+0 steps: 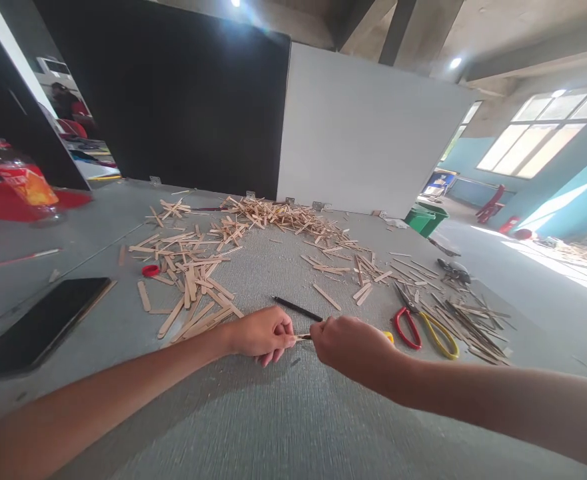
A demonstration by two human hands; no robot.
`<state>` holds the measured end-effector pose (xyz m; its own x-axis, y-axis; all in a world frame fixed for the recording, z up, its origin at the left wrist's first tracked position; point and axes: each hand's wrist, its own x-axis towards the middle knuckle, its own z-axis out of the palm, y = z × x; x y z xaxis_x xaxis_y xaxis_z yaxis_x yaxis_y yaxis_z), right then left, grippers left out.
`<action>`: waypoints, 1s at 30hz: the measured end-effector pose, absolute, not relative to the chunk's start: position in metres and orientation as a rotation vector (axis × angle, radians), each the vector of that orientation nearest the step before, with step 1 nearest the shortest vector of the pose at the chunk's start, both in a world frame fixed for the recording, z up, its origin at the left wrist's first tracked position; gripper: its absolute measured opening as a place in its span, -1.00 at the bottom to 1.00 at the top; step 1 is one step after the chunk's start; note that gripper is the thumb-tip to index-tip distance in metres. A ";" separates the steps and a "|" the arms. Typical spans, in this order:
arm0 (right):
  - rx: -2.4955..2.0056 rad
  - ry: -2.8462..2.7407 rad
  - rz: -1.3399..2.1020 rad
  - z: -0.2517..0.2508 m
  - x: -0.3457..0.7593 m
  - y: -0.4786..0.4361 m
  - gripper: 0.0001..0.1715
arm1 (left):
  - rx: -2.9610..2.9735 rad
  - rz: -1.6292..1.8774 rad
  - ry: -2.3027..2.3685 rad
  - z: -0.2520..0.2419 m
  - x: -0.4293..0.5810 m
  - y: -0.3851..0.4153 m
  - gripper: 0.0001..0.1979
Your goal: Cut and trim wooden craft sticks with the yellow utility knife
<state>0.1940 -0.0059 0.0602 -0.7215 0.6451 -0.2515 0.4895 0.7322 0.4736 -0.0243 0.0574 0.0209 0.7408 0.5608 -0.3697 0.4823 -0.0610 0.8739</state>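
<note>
Over the near middle of the grey table, my left hand (268, 335) is closed, thumb and fingers pinching a small wooden craft stick (300, 338). Wrapped round a yellow-handled tool (389, 337), my right hand (346, 343) is right beside it. The tool's dark tip meets the stick between the two hands; most of the tool is hidden in my palm, so its kind does not show. A black pen (297, 308) lies just beyond the hands. Scissors (408, 310) with one red and one yellow handle rest to the right of my right hand.
Loose craft sticks (273, 213) are heaped at the back and left. Thin dark strips (468, 327) lie at right. A phone (48, 320), a red ring (150, 271), a red pencil (18, 259) and a drink bottle (23, 177) are at left. Upright black (173, 93) and white (363, 127) panels stand behind.
</note>
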 end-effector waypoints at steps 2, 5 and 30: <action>0.886 2.536 0.528 0.059 0.197 -0.003 -0.81 | 1.704 0.079 0.842 0.020 -0.024 0.057 -0.61; 0.932 2.545 0.509 0.055 0.211 0.011 -0.87 | 1.715 0.087 0.849 0.018 -0.024 0.057 -0.62; 1.674 3.018 0.887 0.107 0.218 -0.033 -0.71 | 2.636 1.194 1.001 0.091 -0.030 0.023 -0.74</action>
